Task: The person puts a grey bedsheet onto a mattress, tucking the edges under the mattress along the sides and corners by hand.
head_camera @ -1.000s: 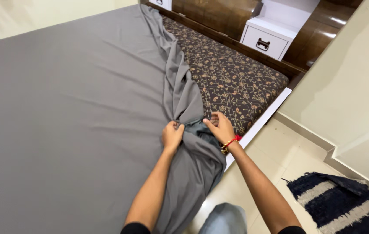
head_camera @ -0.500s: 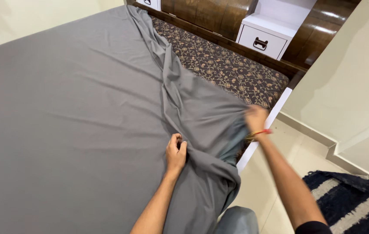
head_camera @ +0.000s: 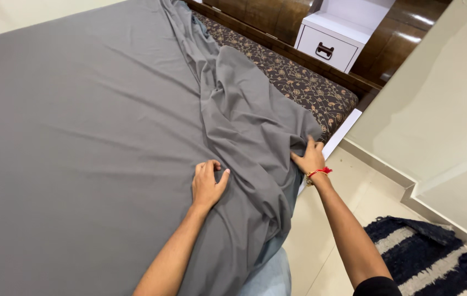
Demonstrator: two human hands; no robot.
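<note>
A grey bedsheet covers most of a bed, bunched into folds near its right side. Beyond the folds the brown floral-patterned mattress shows uncovered. My left hand lies palm down on the sheet with fingers spread, pressing it flat. My right hand, with a red thread and a bracelet at the wrist, rests on the sheet's edge at the mattress side, fingers on the cloth.
A white bedside drawer unit stands by the dark wooden headboard. A dark blue and white rug lies on the pale tiled floor at the right. A cream wall runs along the right side.
My right hand pulled the bunched sheet out to the right over the patterned mattress, then came down on its edge. My left hand let go of its pinch and now lies flat.
</note>
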